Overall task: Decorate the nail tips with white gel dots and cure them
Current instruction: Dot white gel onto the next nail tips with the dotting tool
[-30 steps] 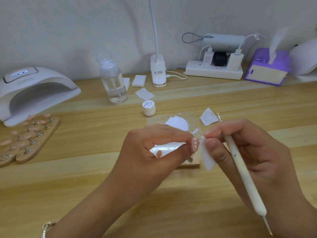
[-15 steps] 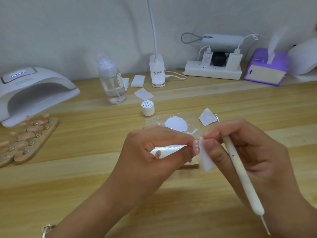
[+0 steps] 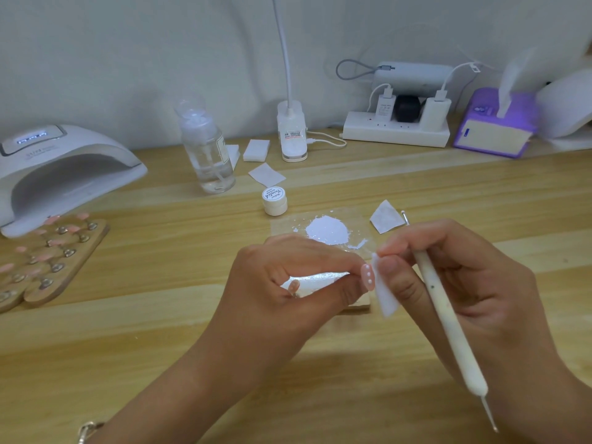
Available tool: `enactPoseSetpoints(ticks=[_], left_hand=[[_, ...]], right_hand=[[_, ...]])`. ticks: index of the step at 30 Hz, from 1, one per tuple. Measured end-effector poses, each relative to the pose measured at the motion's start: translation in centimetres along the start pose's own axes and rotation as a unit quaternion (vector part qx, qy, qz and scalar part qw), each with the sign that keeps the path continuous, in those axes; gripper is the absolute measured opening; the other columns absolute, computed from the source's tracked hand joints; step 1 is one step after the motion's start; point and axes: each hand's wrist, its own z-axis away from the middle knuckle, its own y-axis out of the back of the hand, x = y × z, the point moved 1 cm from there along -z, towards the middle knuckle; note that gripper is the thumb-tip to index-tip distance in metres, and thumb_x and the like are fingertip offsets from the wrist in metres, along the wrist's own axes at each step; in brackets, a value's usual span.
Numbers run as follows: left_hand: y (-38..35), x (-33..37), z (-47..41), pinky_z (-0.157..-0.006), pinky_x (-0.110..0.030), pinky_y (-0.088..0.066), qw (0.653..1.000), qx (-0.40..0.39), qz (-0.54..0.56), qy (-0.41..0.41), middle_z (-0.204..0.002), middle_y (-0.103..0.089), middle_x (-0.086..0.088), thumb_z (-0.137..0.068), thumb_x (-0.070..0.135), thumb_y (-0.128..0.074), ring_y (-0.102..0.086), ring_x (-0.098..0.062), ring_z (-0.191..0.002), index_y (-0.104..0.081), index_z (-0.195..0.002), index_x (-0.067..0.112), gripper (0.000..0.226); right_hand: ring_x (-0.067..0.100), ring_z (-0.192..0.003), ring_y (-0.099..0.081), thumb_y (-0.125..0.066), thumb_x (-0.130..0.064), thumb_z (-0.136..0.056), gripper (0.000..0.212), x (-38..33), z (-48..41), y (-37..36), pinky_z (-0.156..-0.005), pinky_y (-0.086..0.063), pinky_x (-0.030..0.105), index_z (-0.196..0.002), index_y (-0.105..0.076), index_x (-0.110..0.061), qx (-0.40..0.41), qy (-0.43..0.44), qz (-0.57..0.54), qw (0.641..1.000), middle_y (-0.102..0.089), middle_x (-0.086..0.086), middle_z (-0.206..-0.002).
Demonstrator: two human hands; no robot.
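Note:
My left hand (image 3: 294, 283) pinches a small wooden holder carrying a pink nail tip (image 3: 367, 277) with white dots on it. My right hand (image 3: 448, 277) pinches a white wipe pad (image 3: 386, 298) against that nail tip, and a cream dotting tool (image 3: 448, 325) lies gripped in the same hand, its metal point down at the lower right. A blob of white gel (image 3: 327, 231) lies on a clear sheet just beyond my hands. A small white gel jar (image 3: 274, 200) stands behind it. The white curing lamp (image 3: 61, 171) is at the far left.
A wooden rack of several pink nail tips (image 3: 48, 254) lies in front of the lamp. A clear pump bottle (image 3: 206, 149), loose wipe pads (image 3: 266, 174), a lamp base (image 3: 292, 136), a power strip (image 3: 395, 131) and a purple tissue box (image 3: 495, 128) line the back of the wooden table.
Both hands have stayed almost still. The wipe pad sits slightly closer against the nail tip than a second ago.

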Motion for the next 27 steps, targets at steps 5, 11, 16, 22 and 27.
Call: enactPoseSetpoints(ticks=[5, 11, 16, 22, 27], left_hand=[[-0.1, 0.1, -0.1, -0.087, -0.030, -0.045, 1.000, -0.008, -0.009, -0.012, -0.083, -0.077, 0.013, -0.080, 0.018, -0.076, -0.072, -0.007, -0.081, -0.080, -0.078, 0.015, 0.005], [-0.1, 0.2, 0.0, -0.086, -0.037, -0.044, 0.998, -0.025, -0.040, -0.040, -0.083, -0.076, 0.014, -0.080, 0.020, -0.077, -0.072, -0.008, -0.084, -0.079, -0.076, 0.017, 0.005], [-0.3, 0.3, 0.1, -0.091, -0.043, -0.045, 0.996, -0.032, -0.058, -0.054, -0.082, -0.076, 0.012, -0.080, 0.021, -0.077, -0.072, -0.008, -0.085, -0.080, -0.077, 0.015, 0.007], [-0.2, 0.5, 0.1, -0.097, -0.048, -0.041, 0.989, -0.057, -0.116, -0.073, -0.082, -0.075, 0.015, -0.078, 0.022, -0.078, -0.068, 0.001, -0.096, -0.079, -0.078, 0.023, 0.002], [0.3, 0.6, -0.1, -0.093, -0.033, -0.045, 0.990, -0.025, -0.126, -0.064, -0.080, -0.074, 0.017, -0.079, 0.018, -0.077, -0.068, -0.001, -0.092, -0.077, -0.076, 0.022, 0.005]], right_hand=[[0.008, -0.074, -0.067, -0.068, -0.022, -0.089, 0.007, -0.1, -0.1, 0.1, -0.070, -0.051, 0.022, -0.092, -0.065, -0.028, 0.000, -0.004, 0.001, 1.000, -0.069, -0.013, -0.078], [0.007, -0.073, -0.063, -0.070, -0.020, -0.088, 0.011, 0.1, -0.1, 0.2, -0.067, -0.048, 0.019, -0.091, -0.065, -0.029, -0.003, -0.013, 0.001, 1.000, -0.066, -0.016, -0.077], [0.006, -0.070, -0.061, -0.069, -0.020, -0.089, 0.009, 0.2, -0.2, 0.2, -0.070, -0.045, 0.011, -0.091, -0.065, -0.027, -0.003, -0.006, -0.005, 1.000, -0.065, -0.015, -0.076], [0.006, -0.071, -0.060, -0.069, -0.024, -0.089, 0.006, 0.3, -0.3, 0.4, -0.069, -0.045, 0.012, -0.090, -0.065, -0.028, 0.014, -0.022, 0.013, 1.000, -0.066, -0.012, -0.079], [0.006, -0.069, -0.059, -0.067, -0.023, -0.093, 0.006, 0.2, -1.1, 1.2, -0.070, -0.043, 0.010, -0.090, -0.064, -0.026, 0.047, -0.030, 0.000, 0.998, -0.067, -0.005, -0.076]])
